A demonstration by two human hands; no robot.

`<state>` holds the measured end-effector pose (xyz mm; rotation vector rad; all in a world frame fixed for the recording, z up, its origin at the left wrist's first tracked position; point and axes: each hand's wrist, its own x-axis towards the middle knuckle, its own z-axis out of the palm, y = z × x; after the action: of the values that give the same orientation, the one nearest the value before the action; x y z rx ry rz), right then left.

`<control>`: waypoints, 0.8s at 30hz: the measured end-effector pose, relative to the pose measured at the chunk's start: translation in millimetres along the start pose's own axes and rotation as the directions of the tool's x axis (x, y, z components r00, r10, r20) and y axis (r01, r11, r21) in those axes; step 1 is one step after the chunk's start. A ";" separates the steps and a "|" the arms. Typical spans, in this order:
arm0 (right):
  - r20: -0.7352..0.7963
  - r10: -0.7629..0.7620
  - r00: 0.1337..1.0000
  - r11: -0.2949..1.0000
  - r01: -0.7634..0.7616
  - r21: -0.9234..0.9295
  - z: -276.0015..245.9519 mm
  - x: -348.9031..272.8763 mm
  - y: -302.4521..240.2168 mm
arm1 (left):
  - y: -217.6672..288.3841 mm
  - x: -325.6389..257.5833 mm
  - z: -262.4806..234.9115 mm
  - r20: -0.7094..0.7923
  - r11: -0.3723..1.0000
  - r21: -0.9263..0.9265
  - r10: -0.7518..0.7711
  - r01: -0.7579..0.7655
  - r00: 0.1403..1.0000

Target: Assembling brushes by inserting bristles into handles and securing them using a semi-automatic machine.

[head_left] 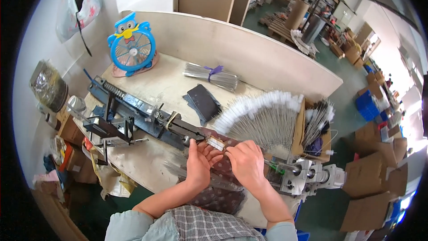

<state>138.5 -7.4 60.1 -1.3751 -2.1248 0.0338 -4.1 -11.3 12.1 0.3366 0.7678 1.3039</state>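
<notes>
A small white rectangular piece with a tan edge (216, 143) sits between my hands, at the right end of the long dark metal fixture (154, 118). My left hand (199, 163) is palm up beside it, thumb raised and fingers apart, loosely curled just below the piece. My right hand (246, 163) is closed in a pinch, fingertips at the piece's right end; the fingers partly hide the grip. To the right of it stands a silver machine head with a shaft (307, 174). Beyond my hands, many wire brushes with white bristle tips (263, 111) lie fanned out.
A blue cartoon-shaped fan (133, 49) stands at the back left. Behind the fixture lie a dark flat pad (203, 101) and a bundle of wires tied in purple (211, 76). A cardboard box of brushes (299, 129) stands right. A low partition (267, 58) bounds the back.
</notes>
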 end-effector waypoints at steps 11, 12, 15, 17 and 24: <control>-0.096 -0.010 0.995 0.992 0.021 0.121 -8.1 -22.9 9.4 | -4.3 -6.9 -8.9 -0.065 0.930 0.332 -0.142 0.156 0.988; 0.007 0.022 1.000 0.987 -0.023 0.160 -1.6 -37.4 10.5 | -4.3 -10.9 -9.8 -0.107 0.929 0.327 -0.146 0.173 0.984; 0.221 0.038 0.975 0.966 -0.092 0.241 29.6 -75.2 4.4 | 23.9 -27.2 -34.0 0.034 0.890 0.430 -0.186 0.153 0.982; 0.330 0.019 0.944 0.954 -0.116 0.277 52.2 -94.3 4.8 | 41.6 -30.0 -70.2 -0.068 0.891 0.447 -0.061 0.086 0.996; 0.514 0.168 0.841 0.968 -0.239 0.075 60.7 -90.7 4.4 | 143.9 -38.2 -306.6 -0.674 0.932 0.092 0.317 -0.350 0.667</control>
<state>137.8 -63.6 -33.5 -1.6350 -2.3154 0.6866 -319.2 -68.4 -104.6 -0.0720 1.3423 1.8315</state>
